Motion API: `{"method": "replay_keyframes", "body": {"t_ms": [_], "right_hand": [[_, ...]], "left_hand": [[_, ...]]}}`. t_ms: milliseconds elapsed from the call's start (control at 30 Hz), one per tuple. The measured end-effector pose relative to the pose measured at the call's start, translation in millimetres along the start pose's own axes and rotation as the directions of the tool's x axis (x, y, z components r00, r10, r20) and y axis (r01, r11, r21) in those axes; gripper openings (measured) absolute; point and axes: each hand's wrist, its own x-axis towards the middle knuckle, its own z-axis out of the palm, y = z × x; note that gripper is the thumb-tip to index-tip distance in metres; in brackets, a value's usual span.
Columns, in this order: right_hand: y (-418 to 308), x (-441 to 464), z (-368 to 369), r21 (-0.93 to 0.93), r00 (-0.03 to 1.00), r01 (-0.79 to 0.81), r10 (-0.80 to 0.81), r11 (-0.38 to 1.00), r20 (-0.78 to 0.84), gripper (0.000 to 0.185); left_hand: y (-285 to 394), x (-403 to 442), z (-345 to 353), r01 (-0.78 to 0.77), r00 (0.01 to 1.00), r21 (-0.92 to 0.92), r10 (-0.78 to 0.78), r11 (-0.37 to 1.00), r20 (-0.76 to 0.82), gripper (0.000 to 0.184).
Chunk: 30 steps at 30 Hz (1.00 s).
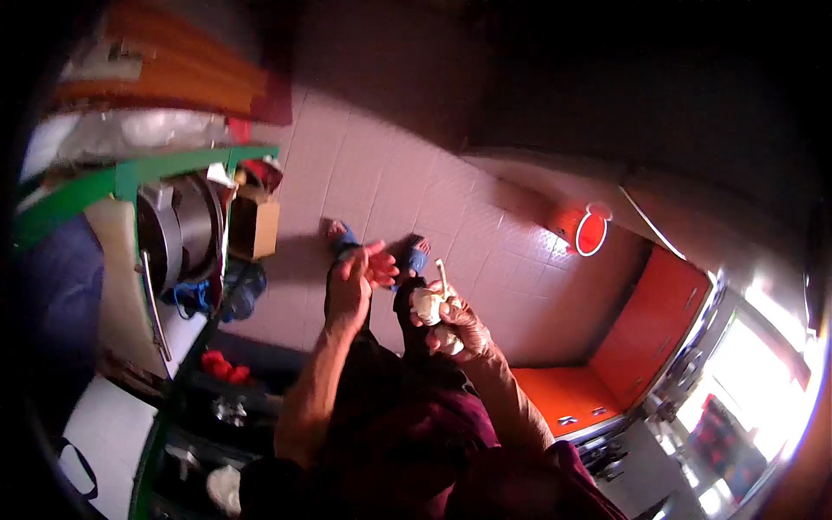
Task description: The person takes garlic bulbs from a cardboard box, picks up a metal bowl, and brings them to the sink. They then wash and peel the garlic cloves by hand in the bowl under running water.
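My right hand [469, 329] is closed around whitish garlic bulbs, at the middle of the view. One garlic bulb [425, 306] pokes out at the fingertips, with a dry stalk [442, 276] pointing up. Lower down, a second garlic bulb [447, 340] shows against the palm, partly covered by the fingers. To the left, my left hand [368, 270] is held out over the floor with its fingers apart and nothing in it. A gap separates it from the garlic.
Below my hands are my feet in blue slippers [419, 260] on the tiled floor [355, 173]. A green-framed rack [126, 178] holding a metal pot [192, 227] stands left, beside a cardboard box [256, 224]. Right are an orange bucket [569, 227] and orange cabinets [646, 334].
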Motion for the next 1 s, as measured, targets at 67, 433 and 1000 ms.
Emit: {"method": "replay_keyframes", "body": {"t_ms": [67, 433, 1000], "right_hand": [[-9.3, -23.1, 2.5, -0.011, 1.0, 0.023, -0.023, 1.0, 0.011, 0.049], [-24.5, -127.5, -23.7, 0.212, 0.937, 0.311, -0.336, 0.927, 0.095, 0.026], [23.9, -177.4, -10.3, 0.37, 0.68, 0.716, -0.71, 0.591, -0.183, 0.029]], "left_hand": [[4.6, -35.9, 42.8, -0.051, 0.958, -0.154, 0.092, 0.987, 0.271, 0.06], [0.5, -138.3, 180.0, -0.485, 0.77, 0.478, 0.098, 0.733, 0.631, 0.048], [8.3, -147.4, 226.1, -0.714, 0.399, 0.523, -0.343, 0.465, 0.85, 0.044]]}}
